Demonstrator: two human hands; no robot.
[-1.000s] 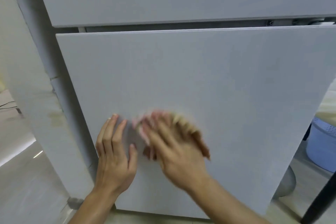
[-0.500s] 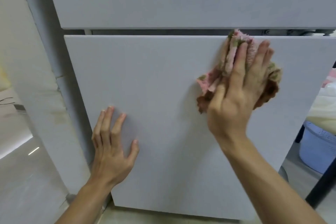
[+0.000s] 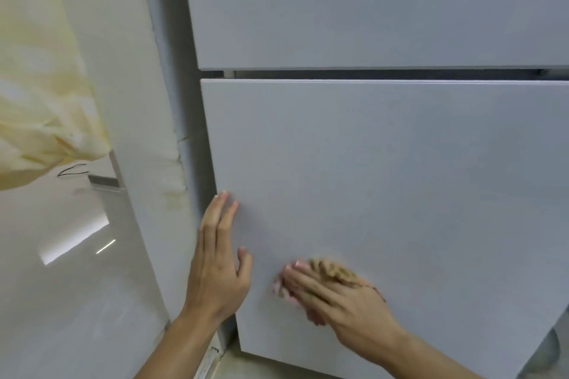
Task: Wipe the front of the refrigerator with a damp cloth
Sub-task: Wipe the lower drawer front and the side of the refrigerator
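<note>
Two grips meet the refrigerator's lower door point(image 3: 385, 169): the right grip point(image 3: 345, 298), fingers laid flat, presses the cloth point(image 3: 332, 271) near the door's lower left corner, while the left grip point(image 3: 217, 268), palm flat, leans by its left edge, likely steadying it.

Your cloth point(image 3: 334, 274) is mottled pink and tan. The refrigerator door point(image 3: 385, 178) is plain pale grey. The fabric point(image 3: 37, 101) on your left is creamy yellow.

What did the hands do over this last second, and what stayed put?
The right hand, pressing the cloth, swept from the top edge of the lower door back down to its lower left, beside the left hand. The left hand stayed flat against the lower door near its left edge.
</note>
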